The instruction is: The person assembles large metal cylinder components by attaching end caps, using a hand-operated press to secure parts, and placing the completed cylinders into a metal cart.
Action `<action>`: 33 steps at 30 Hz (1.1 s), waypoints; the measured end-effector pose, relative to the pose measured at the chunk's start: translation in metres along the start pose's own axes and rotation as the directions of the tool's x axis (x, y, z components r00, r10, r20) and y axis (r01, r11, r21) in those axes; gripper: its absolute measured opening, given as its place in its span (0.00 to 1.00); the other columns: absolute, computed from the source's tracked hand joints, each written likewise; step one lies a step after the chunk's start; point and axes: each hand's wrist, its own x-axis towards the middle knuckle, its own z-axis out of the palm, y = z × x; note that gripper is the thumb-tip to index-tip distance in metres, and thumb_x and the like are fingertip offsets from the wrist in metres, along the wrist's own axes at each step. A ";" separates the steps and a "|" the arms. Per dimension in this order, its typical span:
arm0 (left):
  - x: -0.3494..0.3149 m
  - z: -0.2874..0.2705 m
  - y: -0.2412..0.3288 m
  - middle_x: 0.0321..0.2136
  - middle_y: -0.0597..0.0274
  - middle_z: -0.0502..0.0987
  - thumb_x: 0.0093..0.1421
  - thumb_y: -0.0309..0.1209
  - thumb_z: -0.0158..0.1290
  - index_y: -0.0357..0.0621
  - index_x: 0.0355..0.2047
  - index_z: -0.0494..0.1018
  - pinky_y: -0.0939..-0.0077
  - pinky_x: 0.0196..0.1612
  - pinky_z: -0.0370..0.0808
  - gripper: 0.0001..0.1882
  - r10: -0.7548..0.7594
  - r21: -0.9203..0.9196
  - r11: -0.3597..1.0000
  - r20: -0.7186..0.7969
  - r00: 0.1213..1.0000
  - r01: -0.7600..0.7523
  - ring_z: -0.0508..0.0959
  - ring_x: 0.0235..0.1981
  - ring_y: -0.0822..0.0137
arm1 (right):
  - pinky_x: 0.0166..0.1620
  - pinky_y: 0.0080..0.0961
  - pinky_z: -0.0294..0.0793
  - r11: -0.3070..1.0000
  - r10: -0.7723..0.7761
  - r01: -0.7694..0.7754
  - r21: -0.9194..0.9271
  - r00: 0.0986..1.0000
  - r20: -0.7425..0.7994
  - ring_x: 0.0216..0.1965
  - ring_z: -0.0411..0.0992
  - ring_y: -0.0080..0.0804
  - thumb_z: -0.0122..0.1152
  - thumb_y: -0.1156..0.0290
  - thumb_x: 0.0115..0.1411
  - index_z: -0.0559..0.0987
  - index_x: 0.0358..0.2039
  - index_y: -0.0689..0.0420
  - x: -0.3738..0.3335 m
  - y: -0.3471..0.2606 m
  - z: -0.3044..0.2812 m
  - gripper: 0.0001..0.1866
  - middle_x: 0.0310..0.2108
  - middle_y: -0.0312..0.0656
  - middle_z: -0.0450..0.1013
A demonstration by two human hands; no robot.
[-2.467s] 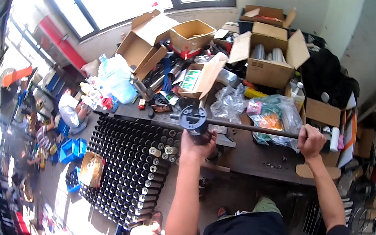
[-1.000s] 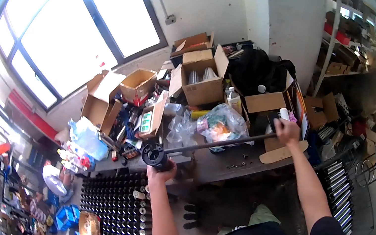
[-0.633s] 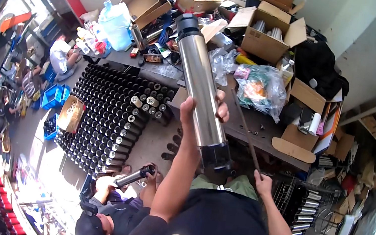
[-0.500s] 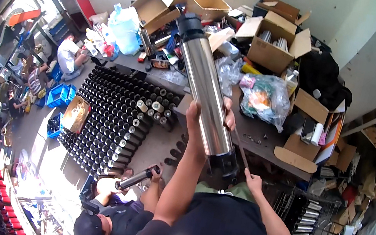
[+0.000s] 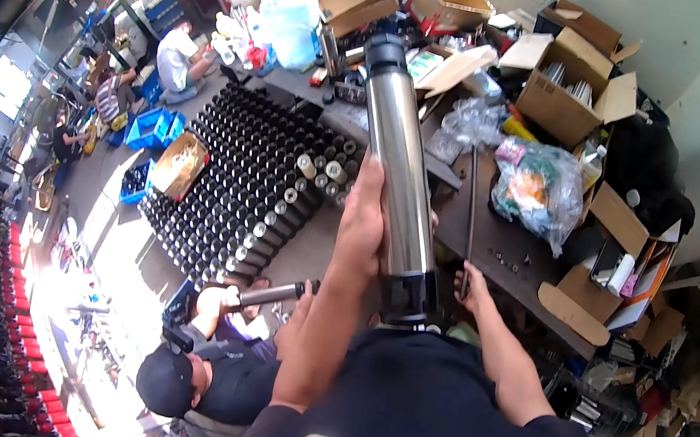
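A large shiny metal cylinder with black end caps (image 5: pixel 403 172) leans up and away in front of my chest. My left hand (image 5: pixel 362 225) is closed round its lower half, the thumb side along the left and fingertips just showing at the right edge. To the right of it, my right hand (image 5: pixel 475 289) is closed on the near end of a long thin dark metal rod (image 5: pixel 471 204). The rod points away over the workbench, apart from the cylinder. What fits at the cylinder's lower cap, close to my shirt, is partly hidden.
The workbench (image 5: pixel 533 293) ahead bears cardboard boxes (image 5: pixel 563 97), a plastic bag of parts (image 5: pixel 542 192) and small loose screws. Rows of black cylinders (image 5: pixel 236 175) stand on the floor at left. A seated co-worker (image 5: pixel 235 390) in a dark cap holds a smaller cylinder (image 5: pixel 273 295) near my left arm.
My right hand has drawn the rod away from the cylinder's side, and the rod now points forward. The cylinder stands a little more upright in my left hand. The view has shifted.
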 end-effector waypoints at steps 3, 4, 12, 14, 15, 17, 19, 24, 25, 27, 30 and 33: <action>0.011 -0.010 -0.020 0.37 0.50 0.76 0.69 0.63 0.35 0.37 0.52 0.69 0.64 0.35 0.81 0.37 -0.036 -0.362 0.926 0.191 0.981 0.104 0.80 0.34 0.57 | 0.41 0.30 0.64 0.994 -0.092 0.084 -0.076 0.990 -0.109 0.32 0.68 0.23 0.60 0.38 0.57 0.75 0.31 0.43 -0.009 0.009 -0.003 0.21 0.29 0.28 0.71; 0.012 -0.007 -0.028 0.40 0.49 0.74 0.69 0.62 0.37 0.38 0.52 0.68 0.64 0.36 0.79 0.36 0.007 -0.445 0.889 0.248 0.969 0.108 0.78 0.34 0.57 | 0.46 0.34 0.64 0.993 -0.080 0.074 -0.090 0.995 -0.065 0.39 0.70 0.25 0.60 0.37 0.57 0.76 0.37 0.45 -0.008 0.014 -0.013 0.24 0.35 0.30 0.73; 0.025 0.003 -0.042 0.43 0.50 0.73 0.66 0.65 0.37 0.40 0.54 0.66 0.61 0.38 0.78 0.38 0.108 -0.347 0.937 0.209 0.972 -0.029 0.78 0.34 0.57 | 0.33 0.30 0.71 0.997 -0.052 0.063 0.048 0.979 -0.199 0.34 0.75 0.29 0.55 0.41 0.63 0.75 0.45 0.51 -0.024 0.047 -0.121 0.26 0.32 0.34 0.75; 0.011 0.002 -0.030 0.42 0.50 0.75 0.63 0.71 0.34 0.40 0.54 0.67 0.63 0.38 0.82 0.43 0.203 -0.120 0.975 0.112 0.973 -0.189 0.80 0.34 0.59 | 0.28 0.28 0.69 0.999 -0.038 0.046 0.020 0.960 -0.279 0.27 0.74 0.29 0.54 0.43 0.65 0.76 0.41 0.52 -0.026 0.060 -0.157 0.23 0.28 0.34 0.74; 0.019 -0.016 -0.040 0.42 0.51 0.75 0.63 0.71 0.34 0.40 0.53 0.67 0.63 0.38 0.82 0.44 0.080 -0.303 0.952 0.146 0.986 -0.032 0.81 0.35 0.59 | 0.26 0.28 0.68 0.999 -0.039 0.035 -0.019 0.942 -0.334 0.25 0.74 0.28 0.53 0.44 0.66 0.76 0.39 0.52 -0.027 0.065 -0.169 0.22 0.27 0.34 0.74; 0.036 -0.036 -0.060 0.40 0.53 0.76 0.64 0.70 0.34 0.40 0.52 0.67 0.60 0.37 0.83 0.42 0.012 -0.419 0.899 0.323 0.946 0.131 0.81 0.35 0.59 | 0.23 0.27 0.67 0.998 -0.023 -0.001 -0.058 0.914 -0.405 0.23 0.73 0.28 0.53 0.46 0.67 0.75 0.37 0.53 -0.043 0.075 -0.190 0.21 0.26 0.34 0.73; 0.030 -0.037 -0.072 0.37 0.54 0.77 0.66 0.68 0.34 0.37 0.49 0.69 0.58 0.35 0.83 0.41 -0.077 -0.262 0.960 0.080 0.994 0.095 0.82 0.32 0.58 | 0.22 0.27 0.66 0.987 0.007 -0.072 -0.143 0.914 -0.407 0.22 0.72 0.27 0.53 0.47 0.67 0.75 0.36 0.53 -0.062 0.100 -0.211 0.20 0.25 0.33 0.73; 0.031 -0.015 -0.063 0.29 0.53 0.76 0.71 0.60 0.33 0.40 0.47 0.66 0.62 0.26 0.82 0.33 -0.079 -0.032 0.997 -0.176 0.981 0.075 0.81 0.24 0.58 | 0.21 0.28 0.64 0.980 -0.010 -0.081 -0.181 0.893 -0.449 0.20 0.71 0.28 0.54 0.48 0.67 0.75 0.33 0.53 -0.071 0.117 -0.236 0.20 0.23 0.35 0.72; 0.032 -0.016 -0.061 0.29 0.54 0.77 0.70 0.61 0.33 0.40 0.46 0.67 0.61 0.25 0.82 0.33 -0.050 0.072 0.995 -0.221 0.974 0.067 0.81 0.23 0.58 | 0.20 0.29 0.64 0.967 -0.041 -0.083 -0.243 0.885 -0.465 0.20 0.70 0.29 0.54 0.49 0.66 0.76 0.32 0.54 -0.074 0.116 -0.229 0.20 0.22 0.36 0.73; 0.032 -0.011 -0.054 0.27 0.55 0.76 0.70 0.62 0.32 0.41 0.46 0.68 0.62 0.24 0.82 0.34 -0.032 0.114 0.991 -0.258 0.966 0.064 0.81 0.21 0.58 | 0.22 0.30 0.65 0.936 -0.158 -0.014 -0.352 0.876 -0.455 0.20 0.70 0.29 0.56 0.50 0.66 0.77 0.30 0.56 -0.077 0.116 -0.219 0.21 0.22 0.38 0.73; 0.034 -0.022 -0.051 0.30 0.54 0.76 0.68 0.66 0.29 0.37 0.45 0.70 0.61 0.29 0.82 0.40 -0.155 -0.127 0.982 -0.128 0.980 0.139 0.81 0.26 0.58 | 0.25 0.28 0.68 0.843 -0.288 0.052 -0.535 0.884 -0.369 0.20 0.69 0.29 0.58 0.52 0.65 0.79 0.31 0.58 -0.065 0.104 -0.207 0.20 0.21 0.37 0.73; 0.038 -0.020 -0.052 0.35 0.52 0.75 0.69 0.65 0.28 0.36 0.47 0.69 0.58 0.33 0.79 0.40 -0.046 -0.398 0.913 0.123 0.991 0.092 0.78 0.30 0.57 | 0.25 0.26 0.68 0.892 -0.273 0.111 -0.438 0.905 -0.326 0.21 0.70 0.27 0.58 0.53 0.66 0.79 0.34 0.60 -0.041 0.103 -0.204 0.20 0.22 0.37 0.73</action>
